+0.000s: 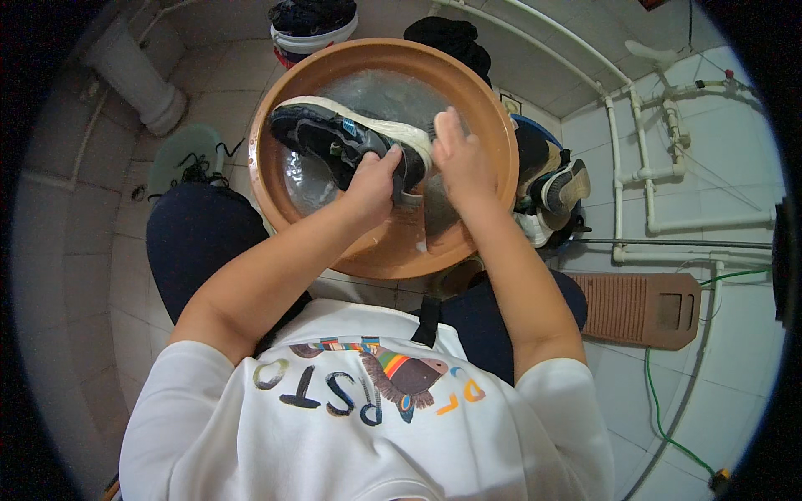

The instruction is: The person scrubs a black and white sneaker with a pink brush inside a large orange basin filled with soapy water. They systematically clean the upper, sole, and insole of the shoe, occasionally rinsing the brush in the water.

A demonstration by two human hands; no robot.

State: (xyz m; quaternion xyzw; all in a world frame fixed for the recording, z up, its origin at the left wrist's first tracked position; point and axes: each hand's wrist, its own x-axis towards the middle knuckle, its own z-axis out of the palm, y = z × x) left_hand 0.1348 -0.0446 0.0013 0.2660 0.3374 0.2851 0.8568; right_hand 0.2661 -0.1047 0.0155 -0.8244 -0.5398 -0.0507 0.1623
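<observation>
A dark sneaker with a white sole (pixel 322 138) lies tilted on its side over a large orange-brown basin (pixel 506 175). My left hand (pixel 373 185) is closed on the sneaker near its ankle opening, thumb on top. Beside the heel, my right hand (pixel 464 167) is closed and slightly smeared by motion. Bristles of what looks like a brush (pixel 433 127) show at its fingers, against the white sole; the rest is hidden by the hand. Cloudy, sudsy water (pixel 376 88) fills the basin's bottom under the sneaker.
Right of the basin, a blue tub holds more shoes (pixel 561 188). A brown washboard (pixel 635 309) and a green hose (pixel 656 409) lie on the tiles. White pipes (pixel 647 196) run along the wall. Behind stand a bucket of dark cloth (pixel 313 37) and a black bundle (pixel 451 42). A pale green basin (pixel 171 163) sits left.
</observation>
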